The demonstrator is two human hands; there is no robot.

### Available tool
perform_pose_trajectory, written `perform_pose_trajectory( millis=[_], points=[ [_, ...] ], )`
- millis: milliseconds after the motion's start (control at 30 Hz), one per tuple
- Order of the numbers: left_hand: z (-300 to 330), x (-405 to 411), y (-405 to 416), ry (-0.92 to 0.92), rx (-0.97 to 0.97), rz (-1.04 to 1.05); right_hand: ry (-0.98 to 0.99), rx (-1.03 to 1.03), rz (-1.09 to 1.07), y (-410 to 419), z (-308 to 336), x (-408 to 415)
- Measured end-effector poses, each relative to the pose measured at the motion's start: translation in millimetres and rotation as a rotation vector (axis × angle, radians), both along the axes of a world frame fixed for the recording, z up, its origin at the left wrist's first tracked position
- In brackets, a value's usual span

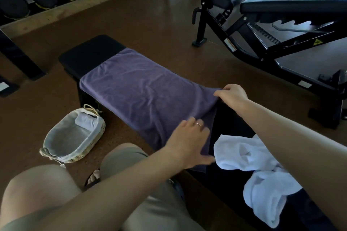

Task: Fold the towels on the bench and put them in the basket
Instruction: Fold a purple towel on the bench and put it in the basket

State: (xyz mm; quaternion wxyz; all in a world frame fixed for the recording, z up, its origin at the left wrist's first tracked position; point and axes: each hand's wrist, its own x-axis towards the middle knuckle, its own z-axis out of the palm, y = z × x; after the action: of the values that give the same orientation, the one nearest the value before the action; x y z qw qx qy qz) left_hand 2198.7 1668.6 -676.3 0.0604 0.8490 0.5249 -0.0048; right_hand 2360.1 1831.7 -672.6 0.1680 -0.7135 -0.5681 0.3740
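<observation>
You have one towel (142, 88) spread on the bench (88, 52) mid-frame, a crumpled towel (249, 157) lower right, the basket (73, 137) lower left.

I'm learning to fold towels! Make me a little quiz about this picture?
1. True or false: the purple towel lies spread flat on the bench.
2. Which hand pinches the purple towel's corner: A) left hand B) right hand?
3. Fill in: a folded towel already sits in the ____ on the floor.

Key: 1 true. 2 B; the left hand rests flat on the towel. 3 basket. The white towel waits unfolded.
</observation>
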Motion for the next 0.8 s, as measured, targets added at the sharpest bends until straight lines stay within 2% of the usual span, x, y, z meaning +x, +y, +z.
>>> perform_pose_trajectory(
  millis=[67,167,267,400,533,733,800],
  points=[
    [-4,13,-4,0.073,-0.09,-0.034,0.157,-0.037,-0.112,1,2,0],
    [-12,17,-7,0.064,-0.225,0.062,0.336,-0.129,-0.206,0,8,0],
    [-13,18,-11,0.018,-0.224,0.108,0.348,-0.166,-0.222,0,7,3],
    [-8,16,-13,-0.023,-0.304,0.043,0.173,-0.076,-0.197,1,-1,6],
    [-4,9,-16,-0.147,-0.467,-0.064,-0.095,0.058,-0.046,-2,-4,18],
    [-3,-1,-16,-0.239,-0.513,-0.084,-0.529,0.064,0.21,-17,-12,27],
    [-1,-8,-12,-0.282,-0.444,-0.048,-0.666,0.123,0.254,-22,-13,21]
  ],
)
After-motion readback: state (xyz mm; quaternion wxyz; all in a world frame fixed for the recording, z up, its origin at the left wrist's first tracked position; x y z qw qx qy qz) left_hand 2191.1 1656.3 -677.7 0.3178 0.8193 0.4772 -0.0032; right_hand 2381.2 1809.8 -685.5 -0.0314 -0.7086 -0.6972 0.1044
